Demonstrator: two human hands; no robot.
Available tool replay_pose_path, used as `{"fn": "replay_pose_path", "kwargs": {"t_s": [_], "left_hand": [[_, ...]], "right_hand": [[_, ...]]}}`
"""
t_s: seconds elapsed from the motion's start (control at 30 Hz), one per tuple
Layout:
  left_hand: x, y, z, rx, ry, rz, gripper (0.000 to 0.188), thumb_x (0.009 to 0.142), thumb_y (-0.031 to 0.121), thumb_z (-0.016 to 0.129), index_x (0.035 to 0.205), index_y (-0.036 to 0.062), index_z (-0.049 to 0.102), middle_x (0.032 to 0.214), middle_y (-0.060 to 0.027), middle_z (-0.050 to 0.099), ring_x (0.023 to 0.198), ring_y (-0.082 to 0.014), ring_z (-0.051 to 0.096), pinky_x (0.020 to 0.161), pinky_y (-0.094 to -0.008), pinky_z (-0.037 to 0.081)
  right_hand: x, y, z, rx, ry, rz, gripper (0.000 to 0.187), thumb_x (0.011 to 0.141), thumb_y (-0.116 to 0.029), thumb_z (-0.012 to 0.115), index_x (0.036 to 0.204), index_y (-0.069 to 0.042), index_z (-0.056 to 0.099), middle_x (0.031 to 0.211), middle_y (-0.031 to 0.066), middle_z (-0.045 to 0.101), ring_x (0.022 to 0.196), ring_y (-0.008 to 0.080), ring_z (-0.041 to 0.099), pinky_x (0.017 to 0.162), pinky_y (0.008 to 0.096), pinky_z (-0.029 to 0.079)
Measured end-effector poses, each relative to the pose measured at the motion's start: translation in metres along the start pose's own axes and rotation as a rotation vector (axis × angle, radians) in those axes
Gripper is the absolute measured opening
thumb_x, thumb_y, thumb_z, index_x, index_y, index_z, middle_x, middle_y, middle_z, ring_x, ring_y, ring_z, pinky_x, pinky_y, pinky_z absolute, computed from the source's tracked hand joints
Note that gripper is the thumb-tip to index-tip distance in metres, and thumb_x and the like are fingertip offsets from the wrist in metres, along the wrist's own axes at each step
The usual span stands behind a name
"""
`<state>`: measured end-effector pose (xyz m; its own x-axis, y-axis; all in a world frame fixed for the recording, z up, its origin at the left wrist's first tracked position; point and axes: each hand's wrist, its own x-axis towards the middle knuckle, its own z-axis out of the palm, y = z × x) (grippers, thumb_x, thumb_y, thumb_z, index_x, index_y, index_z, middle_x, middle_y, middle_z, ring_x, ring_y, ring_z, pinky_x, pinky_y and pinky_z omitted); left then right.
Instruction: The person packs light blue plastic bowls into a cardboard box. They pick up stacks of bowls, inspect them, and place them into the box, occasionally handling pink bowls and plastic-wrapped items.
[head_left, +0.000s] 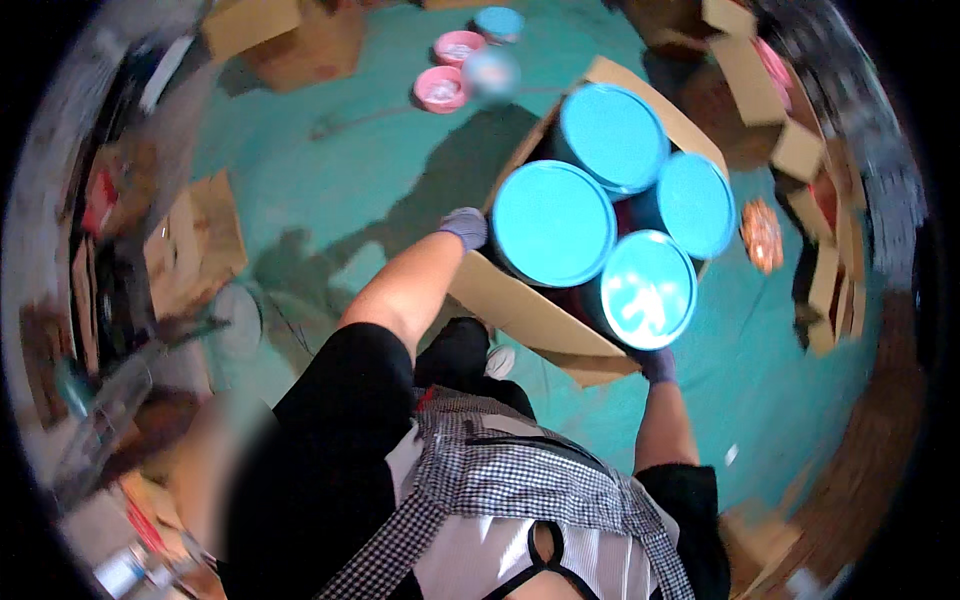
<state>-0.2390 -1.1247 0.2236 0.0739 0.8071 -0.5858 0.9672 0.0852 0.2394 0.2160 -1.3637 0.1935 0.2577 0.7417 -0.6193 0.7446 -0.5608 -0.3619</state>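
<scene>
Four blue-topped tubs [553,223]: standing close together inside the big box; the lids are on, so what is in them is hidden.
Big box [535,320]: brown cardboard, open at the top, in front of the person, between the two hands.
Left hand [465,229]: in a purplish glove, holding the box's left corner; some fingers are hidden, so I cannot tell how far they bend.
Right hand [657,366]: gloved too, holding the near right corner; I cannot tell how bent its fingers are.
Pink tubs [441,90]: two, side by side on the green floor [740,400], with pale stuff inside.
Orange bundle [762,236]: on the floor, right of the big box.
Right-hand boxes [825,270]: brown, flaps open.
</scene>
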Motion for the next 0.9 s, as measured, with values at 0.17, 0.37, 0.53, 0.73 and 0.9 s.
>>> {"fn": "replay_pose_path", "kwargs": {"t_s": [0.17, 0.37, 0.53, 0.73, 0.9], "left_hand": [[0.008, 0.042, -0.016, 0.274, -0.166, 0.149, 0.026, 0.084, 0.017, 0.056, 0.097, 0.0014, 0.072, 0.108, -0.0245, 0.066, 0.105, -0.0377, 0.064, 0.089, -0.0455, 0.051], [0.065, 0.05, -0.072, 0.63, -0.37, 0.278, 0.024, 0.083, 0.017, 0.056, 0.093, 0.0023, 0.072, 0.105, -0.02, 0.068, 0.104, -0.0353, 0.065, 0.088, -0.0417, 0.052], [0.085, 0.031, -0.06, 0.491, -0.364, 0.184, 0.025, 0.083, 0.018, 0.057, 0.097, 0.0024, 0.072, 0.106, -0.0204, 0.068, 0.105, -0.0362, 0.064, 0.089, -0.042, 0.052], [0.083, 0.04, -0.137, 0.45, -0.353, 0.217, 0.024, 0.082, 0.017, 0.058, 0.094, 0.0013, 0.071, 0.105, -0.0239, 0.067, 0.103, -0.0375, 0.064, 0.086, -0.0438, 0.052], [0.137, 0.008, -0.096, 0.713, -0.322, 0.459, 0.02, 0.082, 0.014, 0.058, 0.089, 0.0028, 0.073, 0.098, -0.0216, 0.068, 0.094, -0.0361, 0.066, 0.081, -0.0424, 0.053]], "right_hand": [[-0.003, 0.05, 0.006, -0.101, 0.022, 0.358, 0.052, 0.073, -0.054, 0.068, 0.097, -0.008, 0.071, 0.086, 0.0186, 0.07, 0.077, 0.0302, 0.069, 0.071, 0.0412, 0.053], [-0.009, -0.021, -0.021, -0.119, 0.008, 0.414, 0.05, 0.072, -0.05, 0.07, 0.102, -0.011, 0.07, 0.092, 0.0167, 0.071, 0.084, 0.0316, 0.069, 0.075, 0.0415, 0.053], [-0.015, -0.004, -0.018, 0.062, 0.0, 0.447, 0.044, 0.073, -0.046, 0.072, 0.098, -0.01, 0.07, 0.083, 0.0151, 0.071, 0.073, 0.0282, 0.068, 0.069, 0.0396, 0.054], [-0.025, -0.051, -0.026, -0.047, -0.018, 0.331, 0.047, 0.071, -0.048, 0.073, 0.099, -0.01, 0.069, 0.081, 0.014, 0.07, 0.065, 0.0264, 0.066, 0.062, 0.0388, 0.053], [-0.007, -0.082, -0.058, -0.09, -0.109, 0.209, 0.053, 0.073, -0.047, 0.073, 0.11, -0.01, 0.065, 0.094, 0.0154, 0.07, 0.072, 0.0284, 0.069, 0.064, 0.0416, 0.054]]}}
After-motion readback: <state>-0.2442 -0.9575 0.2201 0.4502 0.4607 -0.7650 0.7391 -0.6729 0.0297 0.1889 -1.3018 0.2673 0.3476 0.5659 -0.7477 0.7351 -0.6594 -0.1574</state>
